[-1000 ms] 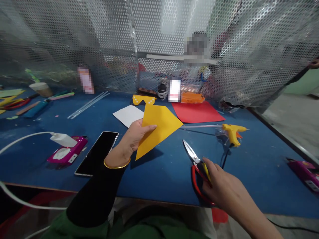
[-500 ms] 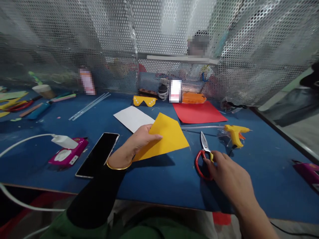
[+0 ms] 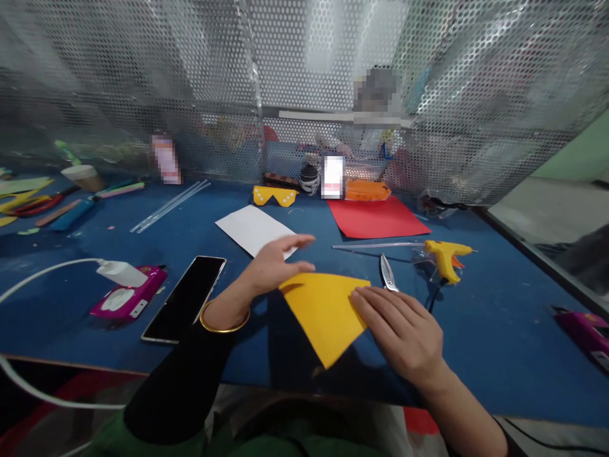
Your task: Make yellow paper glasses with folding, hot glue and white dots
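Observation:
A piece of yellow paper [image 3: 328, 314] is tilted over the near part of the blue table, one corner pointing toward me. My right hand [image 3: 404, 330] grips its right edge, fingers on top and the thumb hidden. At the paper's upper left corner, my left hand [image 3: 278, 263] is open, with fingers and thumb stretched apart. The thumb is close to that corner; whether it touches cannot be told. Scissors [image 3: 387, 273] lie just beyond my right hand, which hides their handles. Behind my left hand rests a sheet of white paper [image 3: 254, 227].
A yellow glue gun [image 3: 445, 257] with a clear glue stick [image 3: 375, 245] lies at right. Red paper [image 3: 380, 219] and a yellow cut-out with white dots [image 3: 275, 195] are farther back. A phone [image 3: 185, 298] and a purple power strip [image 3: 130, 292] lie at left.
My right hand has let go of the scissors, leaving them on the table, and now grips the yellow paper. My left hand has opened. The paper has turned and come nearer to me.

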A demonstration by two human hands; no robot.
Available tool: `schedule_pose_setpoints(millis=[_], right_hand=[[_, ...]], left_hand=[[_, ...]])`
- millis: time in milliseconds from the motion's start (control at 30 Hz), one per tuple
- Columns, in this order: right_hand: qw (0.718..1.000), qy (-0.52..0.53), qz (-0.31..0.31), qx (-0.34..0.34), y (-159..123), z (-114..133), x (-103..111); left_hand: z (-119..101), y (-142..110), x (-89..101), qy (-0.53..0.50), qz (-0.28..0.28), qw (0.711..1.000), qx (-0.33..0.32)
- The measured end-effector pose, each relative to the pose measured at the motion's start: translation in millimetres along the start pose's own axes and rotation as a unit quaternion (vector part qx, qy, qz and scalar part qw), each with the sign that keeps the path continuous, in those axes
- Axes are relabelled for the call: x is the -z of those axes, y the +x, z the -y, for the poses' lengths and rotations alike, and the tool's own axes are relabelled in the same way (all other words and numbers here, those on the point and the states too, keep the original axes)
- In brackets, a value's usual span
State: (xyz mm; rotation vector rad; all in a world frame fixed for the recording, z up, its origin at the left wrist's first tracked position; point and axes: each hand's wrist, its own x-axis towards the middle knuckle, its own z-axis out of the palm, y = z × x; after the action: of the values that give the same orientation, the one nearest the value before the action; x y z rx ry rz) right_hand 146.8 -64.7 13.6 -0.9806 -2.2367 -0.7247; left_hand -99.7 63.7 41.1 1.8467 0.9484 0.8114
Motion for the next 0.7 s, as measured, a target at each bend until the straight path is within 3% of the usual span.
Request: schedule_pose_setpoints(millis=[67,100,233,400,533,700], right_hand=[[0.998,-0.052,0.007,-0.031,1.0,6.4,-1.5],[0.997,-0.063,0.021,-0.037,2.0,10.6,-2.9],[0.995,-0.033,0.089,-0.044,3.7,31.6,-12.0],[0.99,0.038,0.117,-0.07,-5.0,50.6,-23.3],[0.984,0.09,0.11,-0.104,-12.2,53.7,-25.7],[0.968,0.147,0.123,-0.162,-23.2,49.0,-18.0]], left_hand=[[-4.0,-6.2,2.3,0.111,-0.151,0.978,-0.094],[-5.8,-12.9,1.6,0.146,-0.178,0.965,-0.123],[-1.9,-57.5,-16.7,0.201,-0.105,0.958,-0.174],[17.3,-104.3,-47.9,0.284,-0.081,0.936,-0.193],[21.2,-110.2,-56.0,0.356,-0.04,0.906,-0.226],[22.8,-106.8,-57.7,0.389,-0.035,0.882,-0.264]])
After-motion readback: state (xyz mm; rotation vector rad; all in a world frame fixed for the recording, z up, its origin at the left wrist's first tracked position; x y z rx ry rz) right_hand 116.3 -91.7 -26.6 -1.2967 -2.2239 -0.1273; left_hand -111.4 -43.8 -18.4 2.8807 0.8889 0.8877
